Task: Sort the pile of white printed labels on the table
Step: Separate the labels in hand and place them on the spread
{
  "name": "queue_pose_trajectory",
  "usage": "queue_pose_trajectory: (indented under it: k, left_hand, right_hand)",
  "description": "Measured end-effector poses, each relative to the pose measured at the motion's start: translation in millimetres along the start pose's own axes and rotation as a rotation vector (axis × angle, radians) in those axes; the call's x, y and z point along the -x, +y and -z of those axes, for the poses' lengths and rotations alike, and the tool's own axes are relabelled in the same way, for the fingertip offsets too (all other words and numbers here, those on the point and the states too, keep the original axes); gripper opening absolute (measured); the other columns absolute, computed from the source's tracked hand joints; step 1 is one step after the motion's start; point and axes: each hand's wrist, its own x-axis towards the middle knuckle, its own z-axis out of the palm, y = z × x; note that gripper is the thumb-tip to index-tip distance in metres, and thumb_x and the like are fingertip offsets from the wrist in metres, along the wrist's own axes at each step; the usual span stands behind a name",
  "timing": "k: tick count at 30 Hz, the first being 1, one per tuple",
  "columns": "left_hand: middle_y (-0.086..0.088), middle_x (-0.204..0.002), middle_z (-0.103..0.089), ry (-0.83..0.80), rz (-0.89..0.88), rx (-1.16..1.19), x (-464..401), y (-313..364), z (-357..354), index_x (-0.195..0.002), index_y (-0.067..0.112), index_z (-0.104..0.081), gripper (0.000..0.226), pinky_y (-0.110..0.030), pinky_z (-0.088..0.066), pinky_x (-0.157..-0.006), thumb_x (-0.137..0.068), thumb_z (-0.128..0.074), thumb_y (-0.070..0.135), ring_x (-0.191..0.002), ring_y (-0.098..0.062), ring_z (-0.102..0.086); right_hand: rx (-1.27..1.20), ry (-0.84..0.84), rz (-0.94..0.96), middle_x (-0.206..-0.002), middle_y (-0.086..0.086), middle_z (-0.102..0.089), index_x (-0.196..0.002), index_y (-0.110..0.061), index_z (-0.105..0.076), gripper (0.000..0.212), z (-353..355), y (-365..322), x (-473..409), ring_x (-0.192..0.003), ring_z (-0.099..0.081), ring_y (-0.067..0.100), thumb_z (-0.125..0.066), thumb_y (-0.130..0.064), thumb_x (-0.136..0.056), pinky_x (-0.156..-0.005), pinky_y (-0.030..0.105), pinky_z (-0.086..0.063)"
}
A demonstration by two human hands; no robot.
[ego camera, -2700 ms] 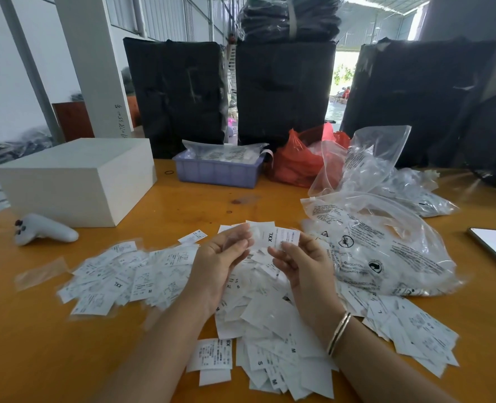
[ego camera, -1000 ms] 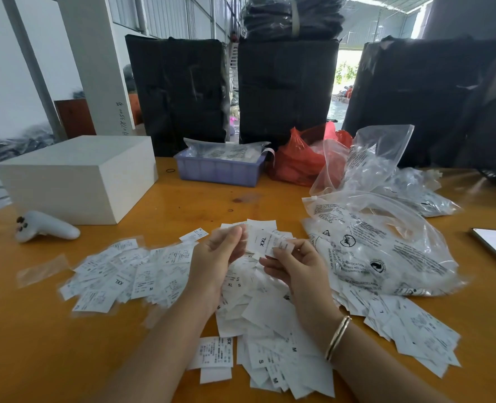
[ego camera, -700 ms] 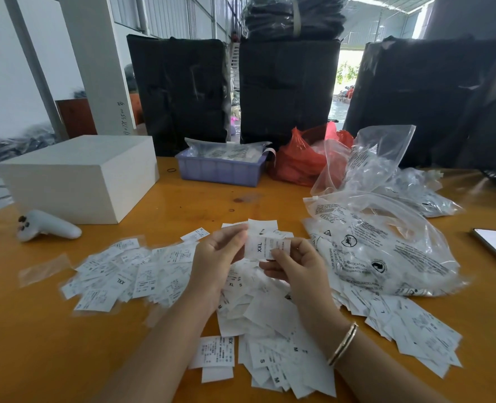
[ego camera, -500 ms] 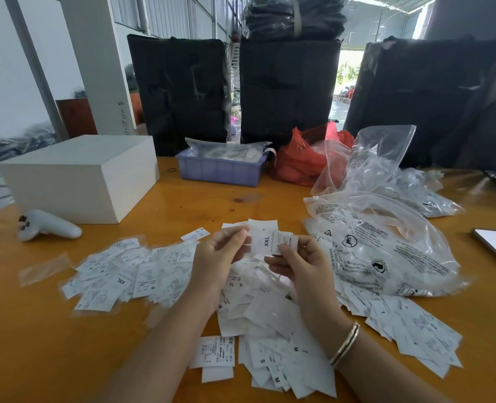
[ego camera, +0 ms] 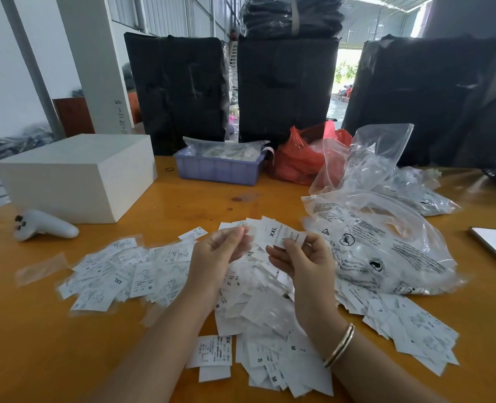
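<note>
Now label [ego camera: 275, 235] pinched in right hand [ego camera: 304, 260].

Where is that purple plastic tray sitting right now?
In the head view the purple tray sits at the table's far edge, just left of centre, between the white box on its left and the red plastic bag on its right.

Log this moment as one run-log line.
step: sorting | right hand: pinches XXL label | left hand: pinches a label edge | pile: unsorted on table
</note>
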Motion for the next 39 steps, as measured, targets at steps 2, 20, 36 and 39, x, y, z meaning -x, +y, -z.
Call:
queue_pose_trajectory:
  k: [2,20,36,39]
  left_hand:
    - [0.008,-0.087,-0.076,0.003,-0.011,-0.005,-0.5,-0.6,-0.4,-0.082,0.030,-0.075,0.024,-0.010,-0.051,-0.063,-0.073,-0.063,0.049,-0.081,-0.005,-0.071]
    - [0.020,-0.075,-0.072,0.114,-0.126,-0.149,-1.3,-0.2,0.1,-0.080,0.034,-0.071,0.009,-0.005,-0.048,-0.059,-0.087,-0.066,0.031,-0.075,0.008,-0.066]
    - [0.004,-0.100,-0.073,-0.149,-0.008,-0.182,1.5,1.7,0.6,-0.098,0.037,-0.070,0.019,-0.020,-0.056,-0.073,-0.086,-0.069,0.022,-0.089,-0.011,-0.070]
    - [0.010,-0.109,-0.069,-0.161,0.000,-0.211,1.1,3.2,2.6,-0.096,0.043,-0.071,0.019,-0.023,-0.056,-0.079,-0.083,-0.072,0.029,-0.090,-0.006,-0.070]
  right_hand:
    - [-0.027,0.026,-0.008,-0.079,0.011,-0.071,-0.086,-0.007,-0.055,0.009,-1.6,-0.6,0.7,-0.077,-0.072,0.028,-0.057,-0.001,-0.091,-0.061,0.024,-0.056]
    - [0.146,-0.075,-0.063,-0.085,0.013,-0.072,-0.091,-0.004,-0.056,0.003,-4.1,7.0,5.5,-0.076,-0.072,0.024,-0.057,-0.002,-0.091,-0.060,0.023,-0.056]
    - [0.647,-0.277,0.114,-0.127,-0.009,-0.058,-0.137,-0.025,-0.046,0.037,2.6,14.9,-0.7,-0.109,-0.055,-0.005,-0.040,-0.023,-0.101,-0.096,0.019,-0.045]
    - [0.664,-0.446,0.010,-0.140,-0.026,-0.027,-0.148,-0.031,-0.020,0.052,-1.0,18.0,3.3,-0.123,-0.028,-0.021,-0.034,-0.042,-0.099,-0.095,-0.002,-0.025]
